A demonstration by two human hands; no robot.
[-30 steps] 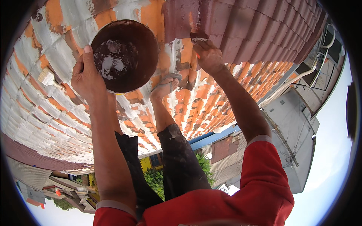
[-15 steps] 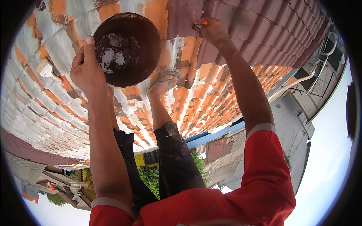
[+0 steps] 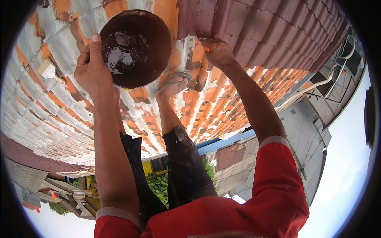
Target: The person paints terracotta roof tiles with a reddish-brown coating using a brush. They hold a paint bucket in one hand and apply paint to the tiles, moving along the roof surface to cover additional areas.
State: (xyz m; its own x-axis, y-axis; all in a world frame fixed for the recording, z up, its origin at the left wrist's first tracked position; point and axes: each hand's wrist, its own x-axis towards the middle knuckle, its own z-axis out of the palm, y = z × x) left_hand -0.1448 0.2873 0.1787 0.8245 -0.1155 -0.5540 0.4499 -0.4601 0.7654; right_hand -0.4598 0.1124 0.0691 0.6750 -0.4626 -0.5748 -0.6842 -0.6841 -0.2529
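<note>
My left hand (image 3: 93, 71) grips the rim of a round bucket (image 3: 162, 59), its thumb up on the edge. Dark brown paint (image 3: 123, 51) glistens inside. Closed around a paintbrush (image 3: 206, 49) is my right hand (image 3: 220, 53); only a bit of orange handle shows clearly, and the bristles are mostly hidden. That hand is at the lower edge of the brown-painted tiles (image 3: 202, 20), where they meet bare orange and whitish tiles (image 3: 198, 53).
A second brush (image 3: 48, 70) with pale bristles lies on the tiles at the left. My sandalled foot (image 3: 174, 85) stands on the roof below the bucket. More brown-coated tiles (image 3: 274, 35) stretch right, toward the roof edge and a pale pipe (image 3: 313, 85).
My right hand has come down and slightly left with the paintbrush, from the brown tiles to their lower edge. The bucket has shifted up a little in view.
</note>
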